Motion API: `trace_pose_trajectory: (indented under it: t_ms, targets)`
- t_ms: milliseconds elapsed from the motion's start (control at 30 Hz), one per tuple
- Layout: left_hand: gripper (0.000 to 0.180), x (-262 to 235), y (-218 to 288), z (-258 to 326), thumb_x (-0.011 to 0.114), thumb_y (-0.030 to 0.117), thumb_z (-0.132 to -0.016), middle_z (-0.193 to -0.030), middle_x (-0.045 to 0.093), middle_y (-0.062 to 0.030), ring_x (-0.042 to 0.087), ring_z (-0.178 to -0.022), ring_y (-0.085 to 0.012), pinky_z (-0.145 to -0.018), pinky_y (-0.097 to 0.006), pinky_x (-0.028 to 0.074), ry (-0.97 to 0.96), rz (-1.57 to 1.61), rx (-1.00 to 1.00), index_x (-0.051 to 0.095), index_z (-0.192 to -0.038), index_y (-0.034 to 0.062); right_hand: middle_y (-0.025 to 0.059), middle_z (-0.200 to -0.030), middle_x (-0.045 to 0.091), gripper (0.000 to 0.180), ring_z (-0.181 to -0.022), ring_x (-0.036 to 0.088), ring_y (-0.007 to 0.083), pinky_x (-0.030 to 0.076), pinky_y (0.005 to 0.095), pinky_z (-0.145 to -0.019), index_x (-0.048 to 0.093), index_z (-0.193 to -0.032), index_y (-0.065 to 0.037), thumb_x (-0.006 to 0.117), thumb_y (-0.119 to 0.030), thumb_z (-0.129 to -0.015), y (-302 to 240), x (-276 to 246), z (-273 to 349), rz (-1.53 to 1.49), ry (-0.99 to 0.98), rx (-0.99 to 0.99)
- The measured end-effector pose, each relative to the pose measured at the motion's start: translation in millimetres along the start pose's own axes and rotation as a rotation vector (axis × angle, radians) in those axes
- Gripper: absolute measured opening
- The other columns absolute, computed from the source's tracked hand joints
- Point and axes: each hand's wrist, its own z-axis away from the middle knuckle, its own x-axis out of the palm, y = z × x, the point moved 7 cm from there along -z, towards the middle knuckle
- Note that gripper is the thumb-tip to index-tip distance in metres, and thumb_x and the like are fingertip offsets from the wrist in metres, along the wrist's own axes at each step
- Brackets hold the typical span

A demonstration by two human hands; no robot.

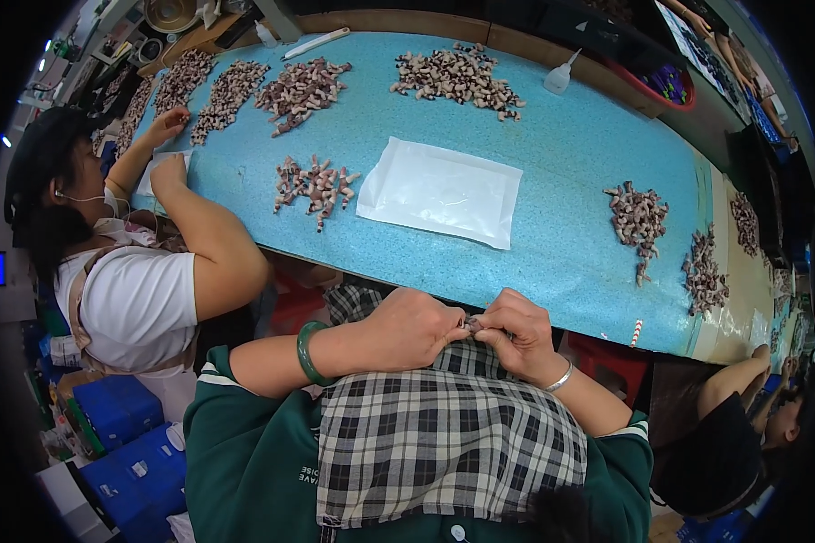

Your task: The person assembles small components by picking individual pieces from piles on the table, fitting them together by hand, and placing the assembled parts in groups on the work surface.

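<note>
Close together at the table's near edge, above my checked apron (444, 443), both my hands pinch one small dark-and-pale piece (470, 324). My left hand (407, 328) has its fingers closed on one side of the piece. From the other side, the thumb and fingers of my right hand (518, 335) grip it. Fingers cover most of the piece, so its exact kind cannot be made out. Beyond my hands, a flat white packet (439, 195) lies on the blue tabletop (552, 253). Left of the packet is a small group of knobbly brown, pink and cream pieces (317, 188).
Larger heaps of similar pieces (457, 80) lie along the far side, with more heaps (638, 217) at the right. A white squeeze bottle (560, 76) stands at the back. Co-workers sit at the left (136, 290) and right (711, 443). Blue bins (136, 489) are at lower left.
</note>
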Motion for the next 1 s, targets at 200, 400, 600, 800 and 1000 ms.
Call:
trace_pose_trajectory:
  t_ms: [200,400,600,800,1000]
  targets:
    - [0.027,4,-2,-3,0.056,0.024,-0.091,-0.059,0.056,-0.0139,0.057,-0.056,-0.0355,-0.051,-0.045,0.043,0.006,0.009,0.008,0.054,-0.072,0.0051,0.0065,-0.074,0.063,0.012,-0.065,0.058,0.0196,0.044,0.0295,-0.058,0.066,-0.083,-0.004,0.074,-0.004,-0.074,3,-5,2,-0.025,0.002,0.027]
    - [0.025,-1,3,-11,0.056,0.025,-0.091,-0.061,0.057,-0.0135,0.058,-0.056,-0.0343,-0.050,-0.044,0.044,0.043,0.011,0.034,0.056,-0.074,0.0063,0.0078,-0.083,0.065,0.018,-0.069,0.059,0.0181,0.047,0.0292,-0.059,0.069,-0.092,-0.003,0.073,-0.001,-0.074,7,-14,1,-0.055,0.023,0.030]
    - [0.028,-41,-66,13,0.050,0.020,-0.097,-0.058,0.055,-0.0066,0.056,-0.050,-0.0150,-0.048,-0.028,0.045,0.408,0.497,-0.244,0.058,-0.077,0.0010,0.0089,-0.100,0.062,0.031,-0.075,0.061,0.0133,0.051,0.0230,-0.061,0.069,-0.104,-0.005,0.069,0.005,-0.074,16,-78,6,0.097,0.302,0.259]
    - [0.025,-107,-166,70,0.047,0.025,-0.100,-0.059,0.047,0.0015,0.046,-0.050,-0.0097,-0.047,-0.023,0.040,0.987,1.088,-0.301,0.056,-0.087,0.0050,0.0101,-0.083,0.062,0.014,-0.074,0.061,0.0257,0.049,0.0338,-0.064,0.067,-0.086,-0.005,0.066,0.003,-0.075,42,-191,60,0.773,0.556,0.267]
    - [0.015,-111,-213,100,0.050,0.024,-0.099,-0.068,0.045,0.0035,0.044,-0.058,-0.0090,-0.051,-0.022,0.038,1.154,1.428,-0.284,0.055,-0.098,0.0091,0.0092,-0.083,0.059,0.013,-0.080,0.058,0.0282,0.048,0.0381,-0.065,0.064,-0.088,-0.008,0.069,-0.006,-0.075,48,-191,61,1.148,0.435,0.389]
